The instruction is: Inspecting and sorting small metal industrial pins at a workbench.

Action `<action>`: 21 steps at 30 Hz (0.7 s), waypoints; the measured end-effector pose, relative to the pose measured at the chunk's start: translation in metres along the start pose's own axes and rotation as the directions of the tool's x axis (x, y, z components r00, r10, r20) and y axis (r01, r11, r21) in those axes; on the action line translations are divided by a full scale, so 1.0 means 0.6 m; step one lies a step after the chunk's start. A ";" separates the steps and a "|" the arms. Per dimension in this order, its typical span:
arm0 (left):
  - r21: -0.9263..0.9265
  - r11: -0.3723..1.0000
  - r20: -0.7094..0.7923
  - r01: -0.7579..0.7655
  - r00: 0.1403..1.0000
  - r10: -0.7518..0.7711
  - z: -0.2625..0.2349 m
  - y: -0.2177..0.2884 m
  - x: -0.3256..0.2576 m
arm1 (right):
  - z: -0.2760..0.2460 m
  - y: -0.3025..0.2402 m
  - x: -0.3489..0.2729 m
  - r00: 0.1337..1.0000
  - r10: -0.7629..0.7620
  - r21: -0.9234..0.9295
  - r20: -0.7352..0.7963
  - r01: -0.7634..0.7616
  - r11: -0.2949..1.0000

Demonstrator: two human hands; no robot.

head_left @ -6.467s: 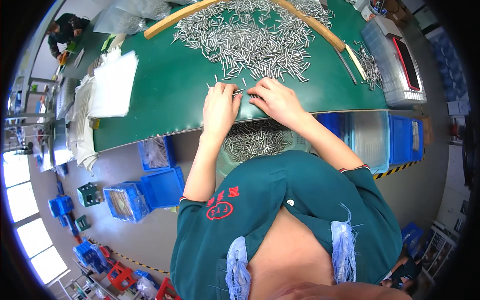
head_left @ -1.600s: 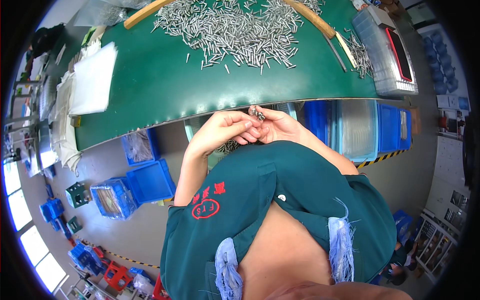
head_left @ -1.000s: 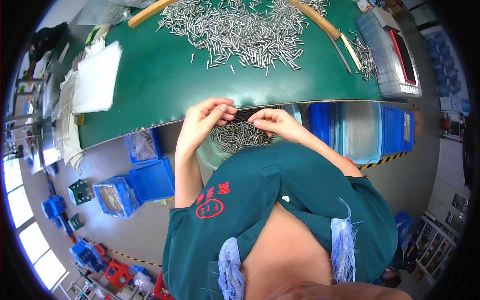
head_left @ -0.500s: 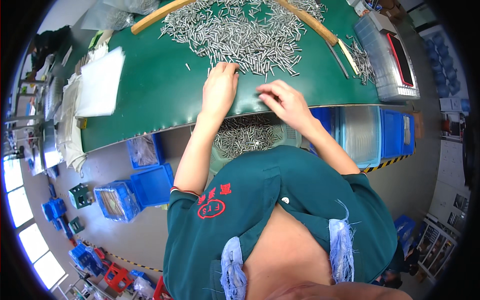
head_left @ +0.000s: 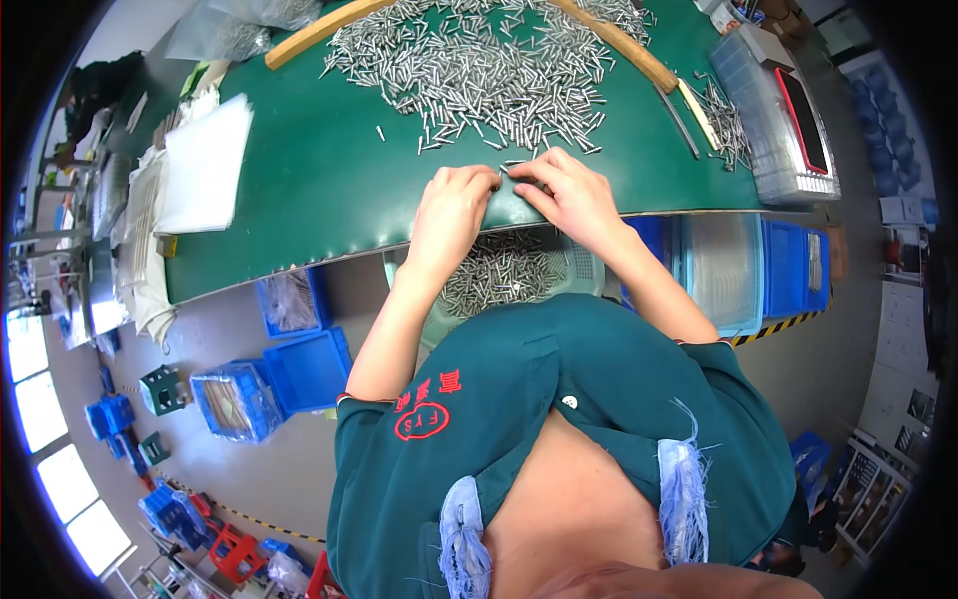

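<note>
your left hand (head_left: 451, 218) and right hand (head_left: 576, 200) nearly meet over the green table (head_left: 329, 180), fingers curled narrow, with loose metal pins (head_left: 504, 170) right at the fingertips, just short of the big heap (head_left: 489, 80), though whether either grips one i can't tell.

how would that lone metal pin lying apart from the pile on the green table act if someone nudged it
The lone metal pin would probably roll or skid, being slim and lying on a glossy green tabletop. It may feel slick, judging by its shine. It's likely stiff, since similar pins in the pile look straight.
</note>
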State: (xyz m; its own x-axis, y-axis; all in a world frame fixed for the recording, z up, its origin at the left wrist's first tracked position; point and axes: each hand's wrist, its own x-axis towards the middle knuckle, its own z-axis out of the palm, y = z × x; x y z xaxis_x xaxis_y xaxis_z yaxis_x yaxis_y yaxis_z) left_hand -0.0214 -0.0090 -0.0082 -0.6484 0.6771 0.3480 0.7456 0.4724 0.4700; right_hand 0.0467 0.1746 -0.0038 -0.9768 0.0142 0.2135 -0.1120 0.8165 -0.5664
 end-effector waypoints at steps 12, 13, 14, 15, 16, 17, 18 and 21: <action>-0.043 0.982 -0.018 0.183 0.983 -0.184 -0.004 0.012 -0.017 | 0.005 -0.004 0.006 1.000 -0.011 0.017 -0.004 0.011 1.000; -0.055 0.980 -0.005 0.192 0.981 -0.193 -0.004 0.012 -0.016 | 0.003 -0.005 0.005 1.000 -0.012 0.024 -0.002 0.012 1.000; -0.055 0.980 -0.004 0.193 0.981 -0.193 -0.006 0.014 -0.016 | 0.001 -0.005 0.004 1.000 -0.013 0.031 0.001 0.013 0.999; -0.034 0.977 0.031 0.209 0.978 -0.208 -0.008 0.017 -0.014 | -0.001 -0.006 0.003 1.000 -0.012 0.031 0.001 0.012 0.999; -0.012 0.974 0.065 0.225 0.972 -0.224 -0.010 0.018 -0.014 | -0.003 -0.006 0.002 1.000 -0.009 0.014 0.010 0.009 1.000; -0.012 0.974 0.065 0.224 0.973 -0.223 -0.010 0.019 -0.014 | -0.006 -0.007 0.002 1.000 -0.005 -0.003 0.019 0.005 1.000; -0.010 0.973 0.076 0.230 0.971 -0.229 -0.011 0.020 -0.015 | -0.010 -0.008 0.001 1.000 -0.005 -0.004 0.019 0.005 1.000; 0.016 0.978 0.053 0.210 0.976 -0.211 -0.011 0.019 -0.019 | -0.018 -0.008 -0.001 0.995 -0.046 0.010 0.084 0.045 0.999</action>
State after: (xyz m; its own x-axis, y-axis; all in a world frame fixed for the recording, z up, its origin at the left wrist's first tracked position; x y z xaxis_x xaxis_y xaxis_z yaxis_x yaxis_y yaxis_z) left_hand -0.0064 -0.0154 -0.0015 -0.7820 0.5910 0.1980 0.5950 0.6132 0.5195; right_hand 0.0498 0.1769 0.0073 -0.9826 -0.0719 0.1711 -0.1575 0.8103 -0.5644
